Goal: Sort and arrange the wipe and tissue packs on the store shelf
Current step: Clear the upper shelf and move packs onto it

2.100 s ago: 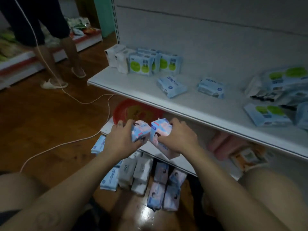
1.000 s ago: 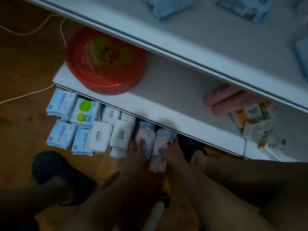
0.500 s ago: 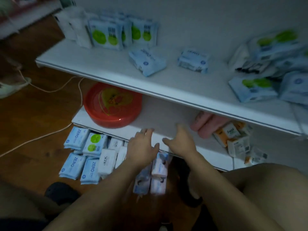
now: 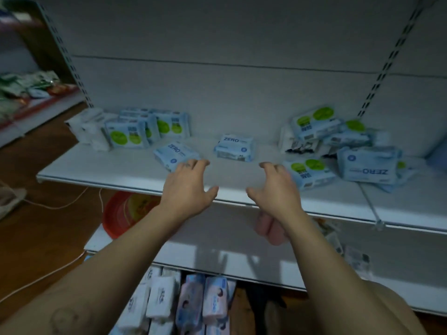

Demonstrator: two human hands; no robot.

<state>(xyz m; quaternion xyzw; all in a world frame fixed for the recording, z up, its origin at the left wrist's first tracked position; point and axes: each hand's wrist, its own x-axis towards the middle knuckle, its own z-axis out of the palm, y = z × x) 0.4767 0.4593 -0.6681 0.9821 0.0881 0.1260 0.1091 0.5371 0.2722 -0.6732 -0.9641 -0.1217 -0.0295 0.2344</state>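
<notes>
Dim store aisle: white metal shelf [image 4: 121,182] with a pegboard-style back panel, brown wooden floor [image 4: 36,165] on the left with a thin white cable [image 4: 60,206] running across it. A round red plastic basin [image 4: 118,213] sits on the lower white shelf board [image 4: 217,240].

The only writing I can actually read is "ZERO", on the pale blue soft packs. One lies flat and angled [image 4: 175,153], one sits mid-shelf [image 4: 234,147], and one lies upside down on the messy heap at the right [image 4: 367,165]. The blue packs with green circles [image 4: 127,136] stand in a row at the left end next to plain white packs [image 4: 89,129], but their print is too small to make out. Another green-circle pack [image 4: 312,172] lies flat.

Both hands are empty, with loosely curled, spread fingers, over the front of the upper shelf. The left hand [image 4: 188,187] has its fingertips at the angled ZERO pack, and I can't tell if it's touching. The right hand [image 4: 275,192] is just beside the flat green-circle pack.

Half a second ago the hands were down at the lower board's edge. Two seconds ago each held one of the pink packs [image 4: 212,301]; those are now on the floor by the white packs [image 4: 159,298].
</notes>
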